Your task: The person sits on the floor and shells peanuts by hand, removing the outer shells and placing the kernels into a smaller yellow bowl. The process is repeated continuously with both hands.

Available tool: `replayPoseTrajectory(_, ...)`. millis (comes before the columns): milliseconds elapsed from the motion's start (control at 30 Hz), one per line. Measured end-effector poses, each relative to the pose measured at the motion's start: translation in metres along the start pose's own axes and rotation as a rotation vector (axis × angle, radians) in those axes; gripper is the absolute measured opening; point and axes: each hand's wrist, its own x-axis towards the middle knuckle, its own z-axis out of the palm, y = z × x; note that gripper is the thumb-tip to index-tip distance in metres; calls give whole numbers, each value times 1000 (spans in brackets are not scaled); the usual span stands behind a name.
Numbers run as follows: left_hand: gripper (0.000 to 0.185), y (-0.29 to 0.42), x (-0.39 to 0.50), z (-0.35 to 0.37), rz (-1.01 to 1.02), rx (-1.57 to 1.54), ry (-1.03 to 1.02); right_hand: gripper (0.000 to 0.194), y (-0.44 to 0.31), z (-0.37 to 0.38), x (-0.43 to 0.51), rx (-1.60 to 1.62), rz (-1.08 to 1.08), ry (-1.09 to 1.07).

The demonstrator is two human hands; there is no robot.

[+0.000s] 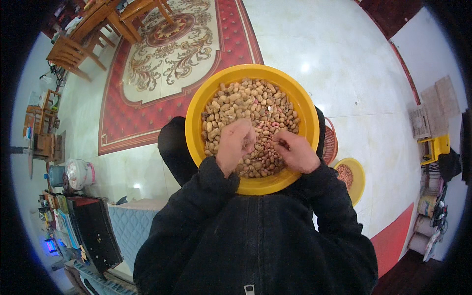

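A round yellow plastic basin (308,121) rests on my lap, holding many peanuts in their shells (236,101). Loose reddish kernels lie among them, mostly toward the right. My left hand (236,142) is over the near-left part of the heap, its fingers curled inward. Facing it from the right, my right hand (297,151) is bent with thumb and forefinger close together, low over the nuts. Curled fingers hide whether either hand holds anything. A small gap separates the two hands.
On the floor at my right stand a red basket (333,140) and a yellow bowl (359,191) containing shelled peanuts (345,176). A red patterned rug (147,129) spreads ahead, with wooden chairs (73,55) beyond. A quilted blue cover (131,228) is at left.
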Motion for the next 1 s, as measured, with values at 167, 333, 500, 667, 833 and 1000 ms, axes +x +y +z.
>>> replayPoseTrajectory(167,23,1,1,8,-126,243,-157,12,-5,-2,-8,919,235,152)
replayPoseTrajectory(333,19,1,-2,7,-239,117,-324,18,-11,14,-2,876,89,275)
replayPoseTrajectory(500,21,-11,4,2,-202,131,-335,16,-21,10,-5,916,154,254)
replayPoseTrajectory(667,20,-23,4,8,285,500,-294,15,-23,5,-7,994,227,213)
replayPoseTrajectory(833,19,-12,-4,10,277,605,-268,14,-18,9,-7,1146,270,198)
replayPoseTrajectory(1000,19,-5,-6,11,265,648,-254,13,-16,7,-9,1043,254,190)
